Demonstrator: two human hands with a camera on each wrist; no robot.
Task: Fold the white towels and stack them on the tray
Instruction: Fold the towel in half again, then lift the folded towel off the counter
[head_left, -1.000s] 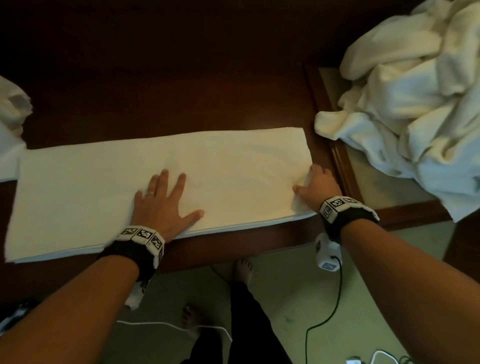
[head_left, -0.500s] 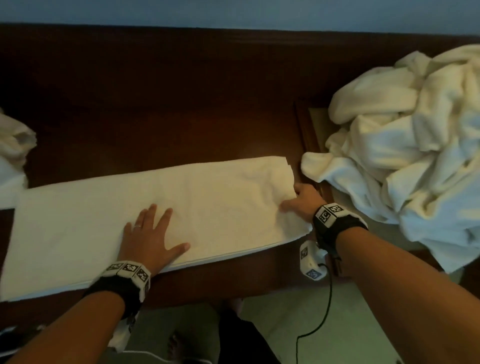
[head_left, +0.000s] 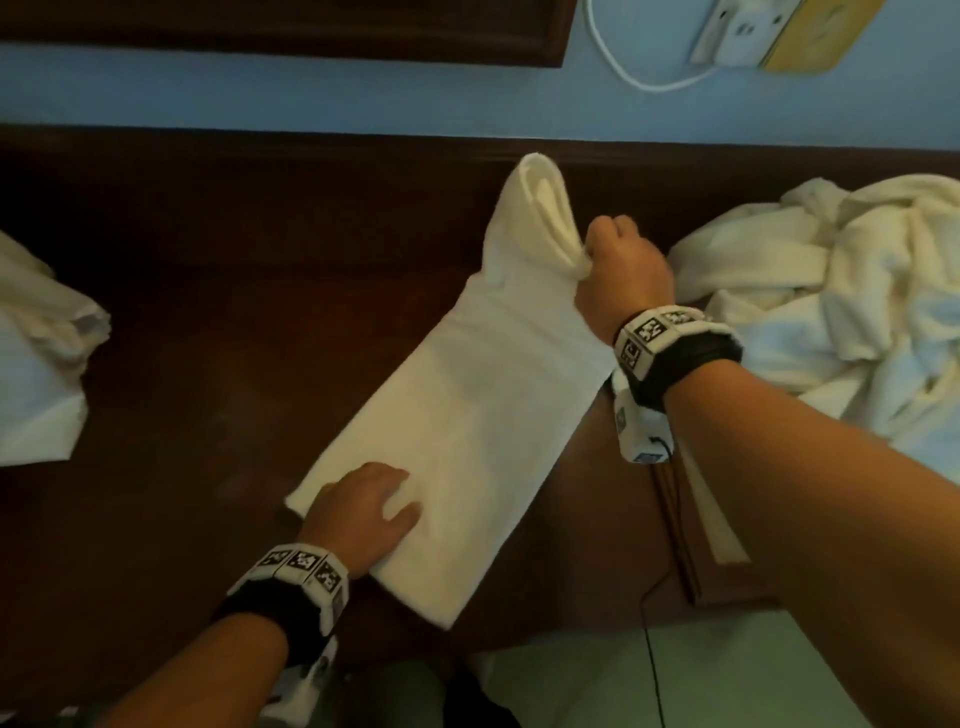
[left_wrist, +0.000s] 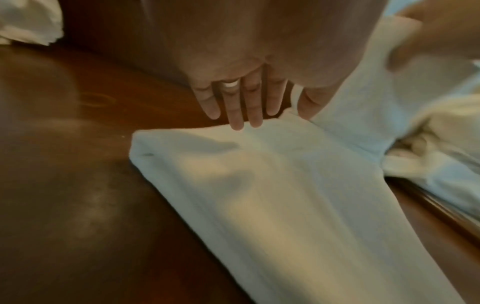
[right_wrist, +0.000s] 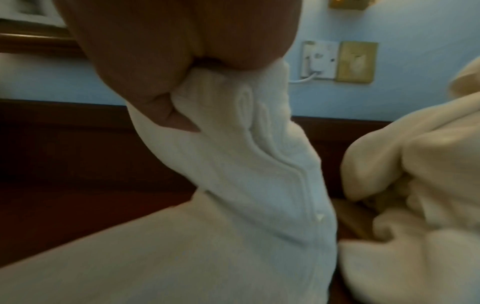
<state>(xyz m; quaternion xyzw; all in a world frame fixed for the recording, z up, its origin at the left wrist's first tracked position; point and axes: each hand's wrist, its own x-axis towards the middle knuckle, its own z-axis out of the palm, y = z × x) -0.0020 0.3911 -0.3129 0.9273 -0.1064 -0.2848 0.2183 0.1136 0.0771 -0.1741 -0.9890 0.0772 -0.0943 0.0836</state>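
While our right hand (head_left: 621, 278) lifts one end of the folded towel (head_left: 467, 415) off the dark table (head_left: 208, 338), our left hand (head_left: 363, 512) lies flat on the other end, low and left of centre in the head view, fingers straight and pressing the cloth down. The right grip is a closed fist bunched round the towel's end, just above the middle of the frame; the right wrist view shows the layered hem gathered tightly in it. The left grip holds nothing: it is open and only pins.

We judge this towel to be partway through its folding. It is already a long narrow strip of several layers, running diagonally from lower left to upper centre, and the raised end looks ready to come over toward the pinned end for a crosswise fold.

Much is left. A loose pile of unfolded towels (head_left: 831, 291) fills the right side of the frame, lying over what appears to be the tray (head_left: 691, 571), whose wooden rim shows at lower right. More white cloth (head_left: 41, 364) sits at the left edge; we cannot tell whether it is folded. No folded stack shows on the tray yet.
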